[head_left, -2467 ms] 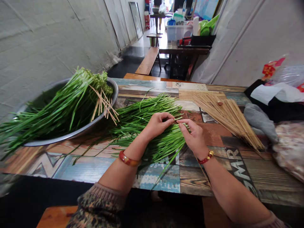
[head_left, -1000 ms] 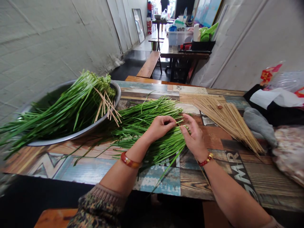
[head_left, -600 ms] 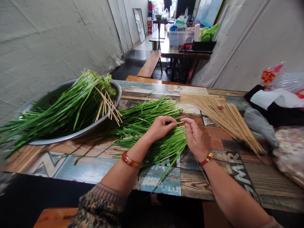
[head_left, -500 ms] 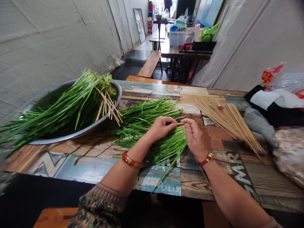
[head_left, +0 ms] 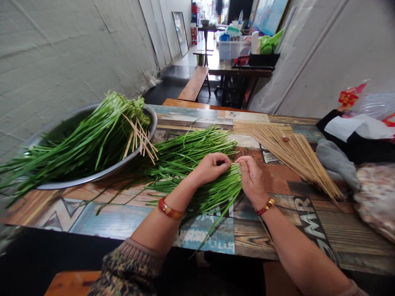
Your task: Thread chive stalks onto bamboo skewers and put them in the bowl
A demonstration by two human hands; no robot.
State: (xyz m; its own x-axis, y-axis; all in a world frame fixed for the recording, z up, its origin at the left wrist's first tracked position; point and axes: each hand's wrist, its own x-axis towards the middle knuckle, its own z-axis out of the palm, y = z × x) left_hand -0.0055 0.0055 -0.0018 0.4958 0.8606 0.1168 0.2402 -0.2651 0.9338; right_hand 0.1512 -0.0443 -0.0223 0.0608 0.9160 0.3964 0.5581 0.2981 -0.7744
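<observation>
A loose pile of garlic chives [head_left: 212,193] lies on the table, its pale stem ends toward the right. Over those ends, my left hand [head_left: 214,167] is closed in a pinch on a chive stem, thumb against forefinger. Close beside it my right hand [head_left: 251,176] is closed too, thumb and forefinger pressed together at the stem ends. A thin bamboo skewer [head_left: 266,228] runs out from under my right wrist toward the table edge; its upper part is hidden by the hand. The fingertips of both hands nearly meet.
On the left, a metal basin [head_left: 92,181] holds more chives, with several skewers poking from the bunch. Many loose bamboo skewers [head_left: 302,160] lie to the right. A grey cloth [head_left: 335,160] and a clear bag of pale pieces [head_left: 376,197] sit at the far right.
My left fingertips have closed in slightly at the chive stem ends, near my right fingertips. My right hand has barely shifted; the pile and basin look the same.
</observation>
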